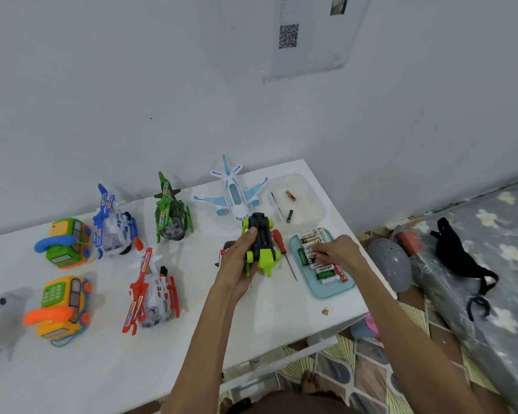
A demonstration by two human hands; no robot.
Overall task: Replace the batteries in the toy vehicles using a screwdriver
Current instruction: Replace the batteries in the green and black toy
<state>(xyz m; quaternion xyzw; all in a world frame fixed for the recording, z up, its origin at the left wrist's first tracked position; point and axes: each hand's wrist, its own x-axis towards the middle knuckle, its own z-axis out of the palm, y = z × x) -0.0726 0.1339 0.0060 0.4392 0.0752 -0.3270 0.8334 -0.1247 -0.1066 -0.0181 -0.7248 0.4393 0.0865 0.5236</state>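
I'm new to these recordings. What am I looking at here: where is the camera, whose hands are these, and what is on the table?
There is no machine. One camera worn on a person's head looks down at their own bare hands. The left hand holds a green and black toy car, underside up, over the white table. The right hand reaches into a blue tray of batteries; whether it already pinches one is unclear. A red-handled screwdriver lies between car and tray. Other toys stand on the table, among them a white toy plane and a red toy helicopter.
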